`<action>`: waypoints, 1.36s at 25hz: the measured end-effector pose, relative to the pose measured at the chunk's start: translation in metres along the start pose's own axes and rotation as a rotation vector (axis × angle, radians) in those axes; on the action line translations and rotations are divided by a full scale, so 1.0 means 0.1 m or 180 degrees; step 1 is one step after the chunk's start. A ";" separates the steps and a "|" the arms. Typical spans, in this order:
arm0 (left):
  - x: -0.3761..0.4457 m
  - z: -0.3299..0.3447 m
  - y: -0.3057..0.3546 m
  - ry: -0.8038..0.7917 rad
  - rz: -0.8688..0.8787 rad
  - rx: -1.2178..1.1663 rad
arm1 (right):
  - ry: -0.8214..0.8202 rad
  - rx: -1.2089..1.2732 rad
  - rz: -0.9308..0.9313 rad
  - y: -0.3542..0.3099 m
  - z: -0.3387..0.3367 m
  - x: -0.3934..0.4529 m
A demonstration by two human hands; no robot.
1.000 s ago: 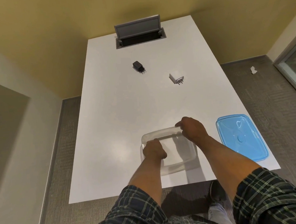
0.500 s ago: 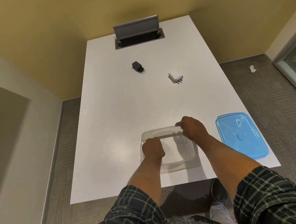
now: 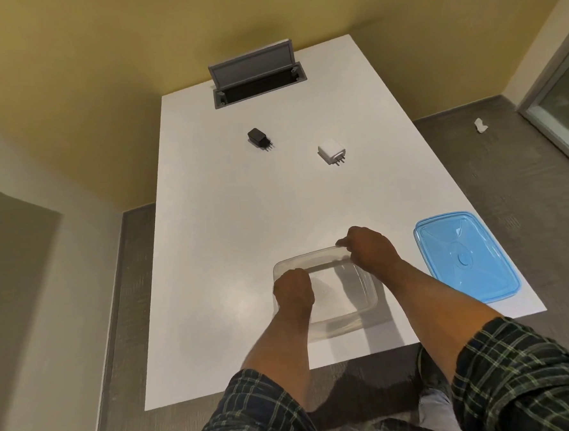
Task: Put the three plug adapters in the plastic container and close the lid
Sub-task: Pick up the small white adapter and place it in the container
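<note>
A clear plastic container (image 3: 365,305) sits near the table's front edge. My left hand (image 3: 292,289) is curled in a fist over its left rim; what its fingers enclose is hidden. My right hand (image 3: 368,250) pinches the far right corner of the rim. The blue lid (image 3: 465,257) lies flat on the table to the right of the container. A black plug adapter (image 3: 258,138) and a white plug adapter (image 3: 331,151) lie farther back, pins pointing toward me. No third adapter is visible.
The white table (image 3: 227,235) has an open grey cable hatch (image 3: 254,74) at its far end. Its front edge runs just below the container. Grey carpet surrounds the table, and a small white scrap (image 3: 480,125) lies on the floor at the right.
Both hands have stayed on the container's rim. Only the camera view has shifted slightly.
</note>
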State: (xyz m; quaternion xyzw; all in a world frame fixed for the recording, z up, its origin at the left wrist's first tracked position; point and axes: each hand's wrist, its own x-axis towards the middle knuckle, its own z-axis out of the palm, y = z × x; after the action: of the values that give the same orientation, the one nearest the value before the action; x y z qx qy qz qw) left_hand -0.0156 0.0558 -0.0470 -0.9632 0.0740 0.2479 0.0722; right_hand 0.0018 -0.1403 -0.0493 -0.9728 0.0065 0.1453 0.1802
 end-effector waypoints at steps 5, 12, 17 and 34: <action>0.02 -0.03 -0.02 0.0016 0.0150 0.0115 | 0.0016 0.0006 0.0003 0.01 0.01 0.00; 0.03 -0.09 -0.23 0.1379 0.1098 -0.0050 | 0.0041 0.0031 0.0084 0.03 0.06 0.04; 0.16 -0.20 -0.45 0.1972 0.0908 -0.0219 | 0.0068 -0.0057 0.0003 0.03 0.05 0.05; 0.58 -0.40 -0.50 0.0832 0.0564 -0.0401 | 0.0747 -0.0289 -0.0237 -0.04 -0.08 0.31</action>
State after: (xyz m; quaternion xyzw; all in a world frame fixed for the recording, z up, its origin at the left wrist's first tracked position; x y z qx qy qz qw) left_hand 0.0623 0.0912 -0.0357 -0.9796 0.1518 0.1301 -0.0206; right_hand 0.0341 -0.1375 -0.0499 -0.9898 -0.0152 0.0239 0.1394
